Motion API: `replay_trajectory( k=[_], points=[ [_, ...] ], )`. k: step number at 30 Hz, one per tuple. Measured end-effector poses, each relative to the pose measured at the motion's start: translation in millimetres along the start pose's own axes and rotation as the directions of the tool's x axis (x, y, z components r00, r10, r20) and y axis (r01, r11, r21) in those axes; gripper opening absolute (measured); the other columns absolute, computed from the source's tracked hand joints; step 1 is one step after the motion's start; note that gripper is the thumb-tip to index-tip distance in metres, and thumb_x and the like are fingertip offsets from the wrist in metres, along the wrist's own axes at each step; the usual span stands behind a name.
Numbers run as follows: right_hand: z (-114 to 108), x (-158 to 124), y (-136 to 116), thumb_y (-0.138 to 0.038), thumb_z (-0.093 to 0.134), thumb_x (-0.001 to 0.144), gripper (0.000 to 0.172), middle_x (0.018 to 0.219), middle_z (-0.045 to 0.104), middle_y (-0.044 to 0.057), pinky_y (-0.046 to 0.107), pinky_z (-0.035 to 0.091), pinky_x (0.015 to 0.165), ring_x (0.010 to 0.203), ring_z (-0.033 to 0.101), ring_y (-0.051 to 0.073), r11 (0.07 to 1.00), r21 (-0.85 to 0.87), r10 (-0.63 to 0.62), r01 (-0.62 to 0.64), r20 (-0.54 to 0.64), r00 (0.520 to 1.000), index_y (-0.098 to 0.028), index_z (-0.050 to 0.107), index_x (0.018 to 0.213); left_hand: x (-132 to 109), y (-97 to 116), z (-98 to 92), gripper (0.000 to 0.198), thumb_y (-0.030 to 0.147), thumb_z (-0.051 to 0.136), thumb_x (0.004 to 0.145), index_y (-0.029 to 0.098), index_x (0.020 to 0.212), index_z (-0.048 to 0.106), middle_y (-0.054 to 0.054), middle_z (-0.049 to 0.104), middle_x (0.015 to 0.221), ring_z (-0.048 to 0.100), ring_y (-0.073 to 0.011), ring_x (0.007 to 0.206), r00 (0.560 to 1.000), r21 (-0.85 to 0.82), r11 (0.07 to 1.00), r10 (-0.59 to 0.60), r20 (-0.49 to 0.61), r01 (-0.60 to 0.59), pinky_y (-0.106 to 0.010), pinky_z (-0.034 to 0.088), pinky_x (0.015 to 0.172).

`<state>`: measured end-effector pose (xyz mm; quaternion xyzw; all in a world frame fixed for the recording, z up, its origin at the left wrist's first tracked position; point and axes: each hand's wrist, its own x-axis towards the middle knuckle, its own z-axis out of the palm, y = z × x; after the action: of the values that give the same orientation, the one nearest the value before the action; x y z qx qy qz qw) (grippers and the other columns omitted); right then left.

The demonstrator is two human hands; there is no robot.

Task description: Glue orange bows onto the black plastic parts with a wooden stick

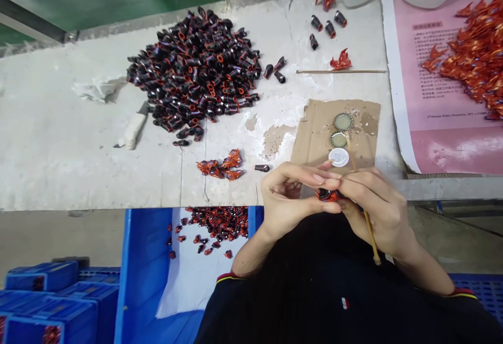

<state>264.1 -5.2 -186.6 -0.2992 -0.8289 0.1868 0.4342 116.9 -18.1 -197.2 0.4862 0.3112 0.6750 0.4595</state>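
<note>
A small black-and-orange plastic part (328, 195) is pinched between the thumb and fingers of my left hand (291, 192), at the table's front edge. The closed fingers of my right hand (373, 202) touch its right side and hide some of it. A thin bamboo stick (369, 229) runs through my right hand, its upper end by the bottle caps. Just beyond my hands, two bottle caps (343, 122) with pale contents and a white round lid (338, 157) lie on a piece of cardboard (314, 124).
A big heap of black parts (200, 66) covers the table's middle. Several orange pieces (220, 166) lie nearer me. Orange horned pieces (475, 61) are piled on a pink sheet (424, 145). Below the edge, a blue bin (145, 260) holds black-and-orange parts. Another stick (341, 71) lies behind the cardboard.
</note>
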Motion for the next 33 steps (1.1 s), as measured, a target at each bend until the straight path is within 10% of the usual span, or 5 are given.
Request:
replay_trajectory(
  k=[14, 21, 24, 28, 33],
  points=[
    [3, -7, 8, -0.014, 0.062, 0.088, 0.033, 0.098, 0.065, 0.005, 0.031, 0.054, 0.082, 0.092, 0.063, 0.017, 0.989, 0.007, 0.150, -0.150, 0.012, 0.989, -0.021, 0.057, 0.120, -8, -4, -6.8, 0.039, 0.009, 0.082, 0.072, 0.024, 0.105, 0.069, 0.001, 0.078, 0.093, 0.074, -0.0166, 0.100, 0.980, 0.238, 0.959, 0.178, -0.090, -0.153, -0.033, 0.059, 0.100],
    [-4, -10, 23, -0.003, 0.058, 0.086, 0.045, 0.104, 0.067, 0.006, 0.035, 0.059, 0.086, 0.099, 0.067, 0.020, 0.986, -0.135, 0.101, -0.101, -0.009, 0.995, -0.025, 0.059, 0.124, -14, -8, -18.4, 0.044, 0.006, 0.081, 0.071, 0.021, 0.110, 0.067, -0.002, 0.076, 0.098, 0.075, -0.0161, 0.087, 0.945, 0.589, 0.784, 0.312, -0.098, -0.197, -0.027, 0.064, 0.079],
    [-8, -12, 31, 0.003, 0.055, 0.083, 0.049, 0.110, 0.069, 0.007, 0.035, 0.060, 0.089, 0.104, 0.068, 0.021, 0.989, -0.148, 0.023, -0.023, -0.002, 1.000, -0.025, 0.062, 0.122, -15, -5, -36.2, 0.047, 0.001, 0.076, 0.074, 0.020, 0.116, 0.065, -0.004, 0.076, 0.099, 0.074, -0.0154, 0.087, 0.877, 0.778, 0.542, 0.479, 0.026, -0.319, -0.027, 0.063, 0.077],
    [-11, -13, 41, 0.006, 0.061, 0.077, 0.054, 0.114, 0.072, 0.006, 0.033, 0.062, 0.085, 0.103, 0.071, 0.022, 0.986, -0.163, -0.049, 0.033, -0.093, 0.994, -0.024, 0.065, 0.121, -19, 12, -76.6, 0.042, 0.002, 0.075, 0.074, 0.021, 0.111, 0.068, -0.003, 0.077, 0.098, 0.073, -0.0169, 0.088, 0.842, 0.970, 0.207, 0.539, -0.004, -0.128, -0.030, 0.061, 0.080],
    [-10, -10, 48, 0.004, 0.065, 0.076, 0.056, 0.105, 0.076, 0.000, 0.033, 0.063, 0.071, 0.088, 0.075, 0.022, 0.979, -0.197, -0.086, 0.043, -0.211, 0.974, -0.031, 0.066, 0.120, -25, 26, -101.1, 0.032, 0.007, 0.077, 0.074, 0.020, 0.103, 0.070, -0.001, 0.077, 0.094, 0.074, -0.0151, 0.084, 0.884, 0.954, 0.295, 0.431, -0.179, 0.049, -0.026, 0.061, 0.077]
  ],
)
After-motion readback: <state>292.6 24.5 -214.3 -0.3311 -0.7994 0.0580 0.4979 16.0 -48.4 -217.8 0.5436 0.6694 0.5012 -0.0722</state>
